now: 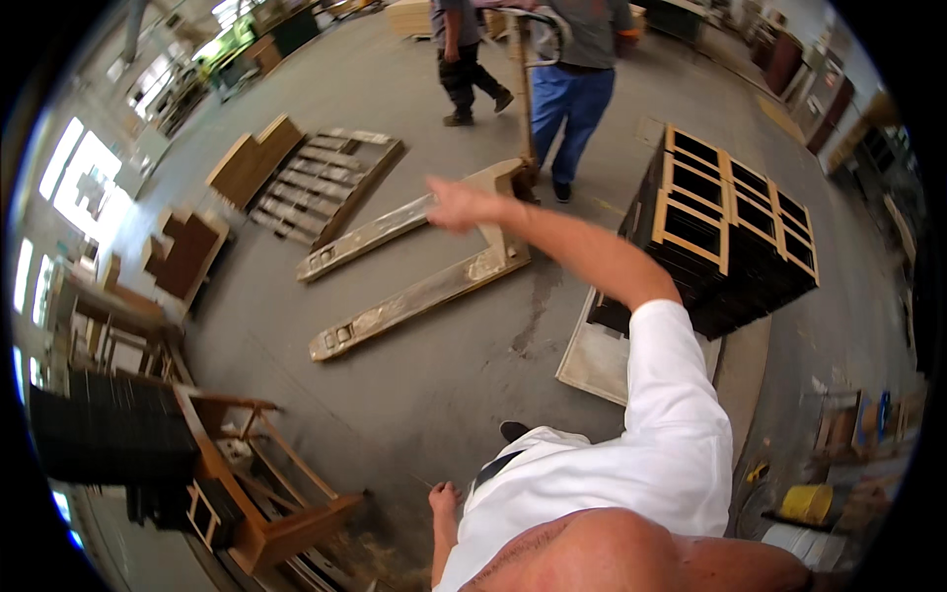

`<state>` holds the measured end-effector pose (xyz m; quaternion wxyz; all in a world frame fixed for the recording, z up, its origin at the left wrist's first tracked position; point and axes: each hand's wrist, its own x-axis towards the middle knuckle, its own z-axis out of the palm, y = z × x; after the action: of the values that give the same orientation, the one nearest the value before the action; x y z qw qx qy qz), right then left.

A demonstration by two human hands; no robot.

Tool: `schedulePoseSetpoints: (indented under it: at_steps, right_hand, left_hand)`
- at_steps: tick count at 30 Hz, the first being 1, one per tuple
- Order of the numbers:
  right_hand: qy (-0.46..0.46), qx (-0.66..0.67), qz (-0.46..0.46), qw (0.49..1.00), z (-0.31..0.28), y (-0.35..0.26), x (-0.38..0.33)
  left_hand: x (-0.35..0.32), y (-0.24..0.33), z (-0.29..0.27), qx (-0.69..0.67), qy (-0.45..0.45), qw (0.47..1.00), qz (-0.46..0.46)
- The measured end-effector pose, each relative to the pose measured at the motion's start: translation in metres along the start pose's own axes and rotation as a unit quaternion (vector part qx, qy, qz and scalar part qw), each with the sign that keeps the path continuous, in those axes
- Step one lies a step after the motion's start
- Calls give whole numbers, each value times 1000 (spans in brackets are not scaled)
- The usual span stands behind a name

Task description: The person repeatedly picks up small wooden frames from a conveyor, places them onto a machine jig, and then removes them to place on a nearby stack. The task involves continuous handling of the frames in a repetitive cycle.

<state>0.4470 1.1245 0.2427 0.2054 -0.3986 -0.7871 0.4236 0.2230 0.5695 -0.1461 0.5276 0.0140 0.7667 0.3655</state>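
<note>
My right arm reaches forward over the prongs of a pallet jack (pixel 404 296), and my right hand (pixel 462 205) is held out in the air with a finger stretched forward. The hand is slightly blurred, and nothing shows in it. Low beside my body, my left hand (pixel 444 497) has its fingers curled together. A thin line sticks out near those fingertips, too small to name. The pallet jack's two worn prongs point left, with no load on them. Its upright handle (pixel 523 89) stands beside a person in blue trousers (pixel 572 104).
A slatted wooden pallet (pixel 321 183) with brown boards (pixel 256 161) lies at the far left. Stacked black frames with light wood edges (pixel 725 222) stand on a low base to my right. A wooden frame table (pixel 286 523) is near left. Another person (pixel 459 59) walks ahead.
</note>
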Motion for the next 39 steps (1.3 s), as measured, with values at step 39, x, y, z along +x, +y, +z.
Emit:
schedulePoseSetpoints:
  at_steps: [39]
  right_hand:
    - [241,-219,-23,945,93,-397,26]
  left_hand:
    - [52,-112,-264,241,32,958,150]
